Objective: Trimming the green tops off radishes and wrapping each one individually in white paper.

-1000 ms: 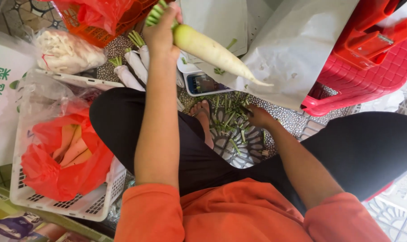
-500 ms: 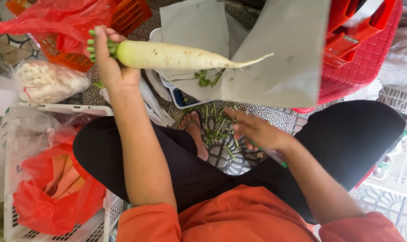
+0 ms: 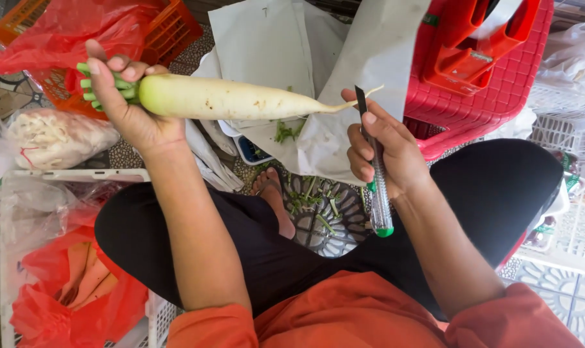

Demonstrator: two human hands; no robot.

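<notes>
A red plastic basket (image 3: 498,84) sits far right, grey paper sheets (image 3: 305,58) spread beside it. The white radish (image 3: 228,98) lies level, long axis left to right, its stem end gripped in the closed left hand (image 3: 128,106). Its thin root tip points at the right hand (image 3: 386,151), which is wrapped around a utility knife (image 3: 376,174), blade up, just beside that tip.

White radish (image 3: 228,100) with green top, green-capped clear cutter (image 3: 377,193), red basket (image 3: 479,84).

Left hand (image 3: 128,106) raised in closed grip; right hand (image 3: 383,151) fisted, thumb up.
</notes>
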